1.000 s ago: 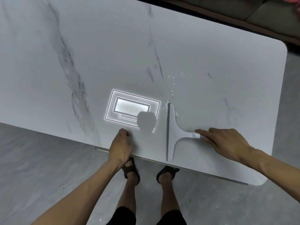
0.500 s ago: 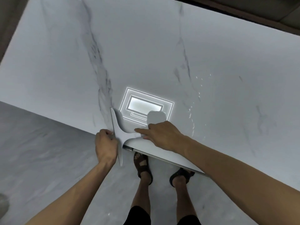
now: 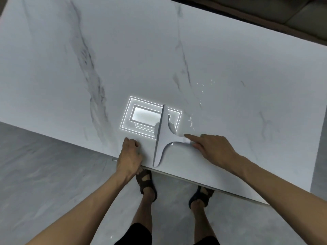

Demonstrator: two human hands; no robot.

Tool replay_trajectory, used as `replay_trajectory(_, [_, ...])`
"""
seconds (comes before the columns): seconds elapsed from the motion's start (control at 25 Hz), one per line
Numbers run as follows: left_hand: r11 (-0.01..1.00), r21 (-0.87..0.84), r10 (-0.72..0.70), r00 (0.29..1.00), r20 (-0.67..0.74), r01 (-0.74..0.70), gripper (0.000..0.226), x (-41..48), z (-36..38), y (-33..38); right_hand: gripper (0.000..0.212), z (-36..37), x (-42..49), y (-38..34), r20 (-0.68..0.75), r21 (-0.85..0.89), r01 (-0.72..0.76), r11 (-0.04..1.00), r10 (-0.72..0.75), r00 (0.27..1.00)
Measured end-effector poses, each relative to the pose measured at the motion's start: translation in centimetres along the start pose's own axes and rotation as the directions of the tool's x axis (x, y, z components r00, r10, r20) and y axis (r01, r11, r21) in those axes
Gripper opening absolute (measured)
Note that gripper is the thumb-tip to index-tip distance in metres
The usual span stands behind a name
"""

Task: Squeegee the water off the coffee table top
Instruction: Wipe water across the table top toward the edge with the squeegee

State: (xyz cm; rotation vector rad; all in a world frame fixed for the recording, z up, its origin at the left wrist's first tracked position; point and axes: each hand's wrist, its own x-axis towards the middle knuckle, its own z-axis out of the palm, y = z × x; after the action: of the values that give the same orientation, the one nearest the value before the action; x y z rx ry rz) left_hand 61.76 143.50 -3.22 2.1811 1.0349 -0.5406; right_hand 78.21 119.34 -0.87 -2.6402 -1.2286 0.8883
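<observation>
The white marble coffee table top (image 3: 74, 64) fills most of the view. A pale grey squeegee (image 3: 165, 137) lies on it near the front edge, its long blade running away from me. My right hand (image 3: 213, 148) grips the handle from the right, index finger stretched along it. My left hand (image 3: 130, 153) rests on the table's front edge just left of the blade, fingers curled, holding nothing. Water drops (image 3: 191, 122) glisten right of the blade, and more drops (image 3: 200, 93) lie farther back.
A ceiling light's reflection (image 3: 141, 116) shines on the top beneath the blade. A dark sofa (image 3: 299, 16) stands beyond the far edge. My sandalled feet (image 3: 146, 183) stand on the grey floor (image 3: 44, 174) under the front edge.
The squeegee swept left to the table's edge beside my left hand, then came back right to the light's reflection. My left hand stayed at the front edge.
</observation>
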Motion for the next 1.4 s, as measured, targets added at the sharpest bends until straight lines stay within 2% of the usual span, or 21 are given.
replay_trajectory(0.16, [0.996,0.068,0.041,0.994,0.100,-0.048,0.026,-2.7,4.5,5.4,0.044,-1.3,-5.9,6.8,0.022,-0.053,-0.101,0.993,0.102,0.995])
replay_trajectory(0.36, [0.992,0.124,-0.005,0.987,0.163,-0.015,0.027,-6.3,9.6,9.5,0.042,-1.3,-9.2,10.4,-0.002,-0.074,-0.080,0.994,0.080,0.997])
replay_trajectory(0.52, [0.998,0.059,-0.013,0.981,0.193,0.002,0.031,-7.8,11.4,10.4,0.042,-1.6,-10.6,12.2,-0.021,-0.105,-0.052,0.993,0.050,0.999])
replay_trajectory(0.64, [1.000,0.017,-0.014,0.992,0.125,0.012,0.032,-8.4,11.4,9.7,0.042,-2.4,-11.9,13.0,-0.042,-0.150,-0.071,0.986,0.065,0.997])
replay_trajectory(0.76, [0.999,-0.018,-0.049,0.997,-0.059,0.048,0.032,-8.6,11.0,8.8,0.042,-2.7,-12.8,12.4,-0.098,-0.138,-0.043,0.990,0.030,0.995])
replay_trajectory(0.84, [0.994,-0.046,-0.104,0.984,-0.145,0.099,0.032,-8.9,10.7,8.0,0.038,-1.9,-12.4,10.5,-0.058,-0.094,0.062,0.994,-0.068,0.996])
replay_trajectory(0.92, [0.989,-0.072,-0.138,0.976,-0.170,0.127,0.030,-9.1,10.7,7.2,0.036,0.0,-11.6,7.8,0.002,-0.074,0.197,0.978,-0.197,0.980])
replay_trajectory(1.04, [0.993,-0.066,-0.108,0.990,-0.089,0.102,0.025,-9.6,10.8,6.9,0.038,3.3,-10.5,4.5,0.090,-0.089,0.346,0.934,-0.338,0.937])
replay_trajectory(1.12, [0.999,-0.030,-0.035,0.999,0.000,0.035,0.021,-10.0,11.3,7.1,0.039,4.3,-10.4,4.6,0.116,-0.130,0.365,0.922,-0.351,0.929])
replay_trajectory(1.24, [0.999,-0.005,0.032,0.995,0.096,-0.032,0.031,-10.5,12.4,7.8,0.039,4.0,-11.3,8.1,0.100,-0.121,0.286,0.950,-0.275,0.956])
replay_trajectory(1.4, [0.996,0.067,0.048,0.989,0.138,-0.058,0.037,-10.7,12.9,9.4,0.035,0.9,-13.8,14.8,0.060,-0.136,0.137,0.981,-0.130,0.990])
